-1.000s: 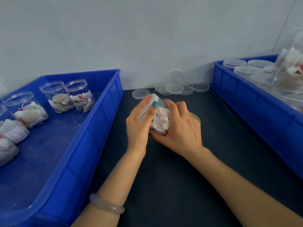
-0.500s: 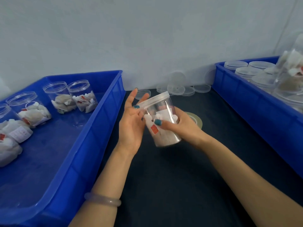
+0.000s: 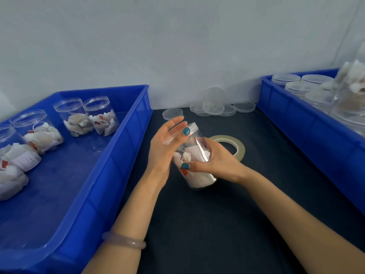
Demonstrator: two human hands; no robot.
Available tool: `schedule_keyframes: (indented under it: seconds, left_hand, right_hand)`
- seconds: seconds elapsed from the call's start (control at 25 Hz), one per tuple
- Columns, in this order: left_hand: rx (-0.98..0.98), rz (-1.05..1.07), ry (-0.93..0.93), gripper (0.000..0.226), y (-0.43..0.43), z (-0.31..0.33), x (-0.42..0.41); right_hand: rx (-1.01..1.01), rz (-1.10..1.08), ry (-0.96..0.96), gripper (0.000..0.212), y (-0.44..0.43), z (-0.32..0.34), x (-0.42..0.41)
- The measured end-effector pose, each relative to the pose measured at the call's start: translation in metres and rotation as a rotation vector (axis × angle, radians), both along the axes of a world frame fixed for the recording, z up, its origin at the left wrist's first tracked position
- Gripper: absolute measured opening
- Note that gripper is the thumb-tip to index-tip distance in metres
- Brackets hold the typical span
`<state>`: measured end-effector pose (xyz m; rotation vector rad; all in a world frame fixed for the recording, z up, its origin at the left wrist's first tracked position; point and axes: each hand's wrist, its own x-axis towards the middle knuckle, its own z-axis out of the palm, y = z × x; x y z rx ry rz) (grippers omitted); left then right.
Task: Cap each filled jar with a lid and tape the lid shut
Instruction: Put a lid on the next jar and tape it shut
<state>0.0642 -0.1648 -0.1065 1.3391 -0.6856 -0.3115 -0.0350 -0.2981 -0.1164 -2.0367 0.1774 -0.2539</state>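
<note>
Jar (image 3: pixel 197 144) holding tea bags (image 3: pixel 199 177), right hand (image 3: pixel 221 163) gripping

We work from one view, worn on the head and facing forward and down along both forearms. It sits close. The left hand (image 3: pixel 164 147) and right hand (image 3: pixel 217 161) meet on a jar (image 3: pixel 199 149) near mid-frame, above a dark table (image 3: pixel 207 224). Left of the left hand, a blue bin (image 3: pixel 122 147) reaches the frame edge. Right of the right hand, a second blue bin (image 3: pixel 306 125) is cropped. Beyond the hands, a pale wall (image 3: pixel 177 46) fills the top.
</note>
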Motion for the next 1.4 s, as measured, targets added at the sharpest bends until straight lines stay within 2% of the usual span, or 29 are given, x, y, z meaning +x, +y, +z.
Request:
schedule_keyframes:
  seconds: [0.12,0.24,0.32,0.4,0.48,0.56,0.68,0.76,0.84,0.92,1.0,1.12,1.2,1.32,1.4]
  left_hand:
    - [0.039,-0.018,-0.123,0.053,0.001,0.002,-0.005]
    - [0.001,0.002,-0.196,0.053,-0.001,0.002,-0.01]
    - [0.005,0.053,-0.288,0.055,-0.005,0.0,-0.012]
    - [0.043,0.112,-0.389,0.062,-0.011,-0.003,-0.014]
    - [0.058,0.165,-0.456,0.063,-0.017,-0.007,-0.015]
    - [0.073,0.202,-0.588,0.061,-0.022,-0.009,-0.015]
    - [0.083,0.221,-0.706,0.059,-0.025,-0.011,-0.015]
    - [0.098,0.269,-0.728,0.061,-0.023,-0.013,-0.014]
    - [0.144,0.317,-0.774,0.062,-0.021,-0.016,-0.014]
    - [0.17,0.327,-0.806,0.059,-0.02,-0.017,-0.015]
    - [0.179,0.334,-0.836,0.056,-0.02,-0.018,-0.015]
    - [0.168,0.362,-0.877,0.048,-0.019,-0.016,-0.017]
    - [0.143,0.385,-0.903,0.044,-0.02,-0.014,-0.021]
    - [0.143,0.421,-0.994,0.039,-0.025,-0.01,-0.033]
    - [0.15,0.433,-1.046,0.039,-0.029,-0.009,-0.042]
  right_hand:
    - [0.004,0.095,0.01,0.063,-0.003,0.004,-0.003]
    - [-0.035,0.195,0.101,0.063,-0.021,0.012,-0.009]
    - [-0.175,0.224,0.16,0.068,-0.046,0.015,-0.016]
    - [-0.401,0.101,0.259,0.088,-0.074,0.014,-0.025]
    - [-0.586,-0.011,0.377,0.092,-0.094,0.009,-0.03]
    - [-0.679,-0.037,0.389,0.072,-0.105,0.001,-0.031]
    - [-0.626,-0.042,0.284,0.036,-0.106,-0.004,-0.03]
    - [-0.626,-0.027,0.255,0.027,-0.105,-0.005,-0.031]
    - [-0.518,-0.047,0.23,0.019,-0.104,0.0,-0.033]
    - [-0.226,-0.141,0.098,0.005,-0.1,0.01,-0.039]
    - [0.055,-0.266,-0.059,0.026,-0.095,0.019,-0.043]
    - [0.307,-0.44,-0.325,0.036,-0.087,0.031,-0.046]
    - [0.262,-0.459,-0.52,0.037,-0.079,0.039,-0.048]
    - [0.065,-0.319,-0.765,0.032,-0.063,0.043,-0.046]
    - [-0.108,-0.329,-0.868,0.032,-0.052,0.04,-0.041]
